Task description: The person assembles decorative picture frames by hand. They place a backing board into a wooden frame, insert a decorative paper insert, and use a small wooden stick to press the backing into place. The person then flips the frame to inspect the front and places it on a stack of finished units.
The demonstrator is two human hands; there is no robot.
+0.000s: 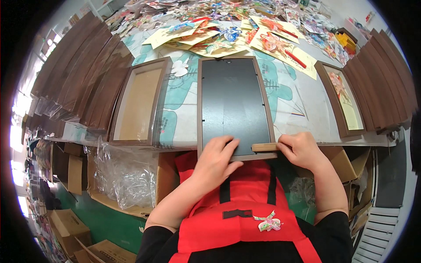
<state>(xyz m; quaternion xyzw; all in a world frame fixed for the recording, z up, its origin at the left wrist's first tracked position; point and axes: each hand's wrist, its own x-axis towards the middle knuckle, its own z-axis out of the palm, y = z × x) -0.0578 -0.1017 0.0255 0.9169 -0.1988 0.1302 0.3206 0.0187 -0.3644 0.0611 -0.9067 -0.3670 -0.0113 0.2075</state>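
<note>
Face down at the table's front edge lies a brown picture frame (265, 94), its black backing board (232, 101) upward. Small dark tabs show along the inner edges. My left hand (212, 160) lies on its near left part, fingers on the board and thumb spread apart. In my right hand (301, 151), pinched between thumb and fingers, is a flat light-brown wooden strip (263, 147). The strip lies across the near right corner of the frame, pointing left. Its exact kind cannot be made out.
Brown frames stand stacked at left (74, 70) and right (381, 83). An empty-looking frame (137, 103) leans left; one with a colourful figure (341, 94) stands right. Yellow cards with paper figures (228, 37) lie behind. Below are a carton with clear plastic (127, 175) and boxes (66, 228).
</note>
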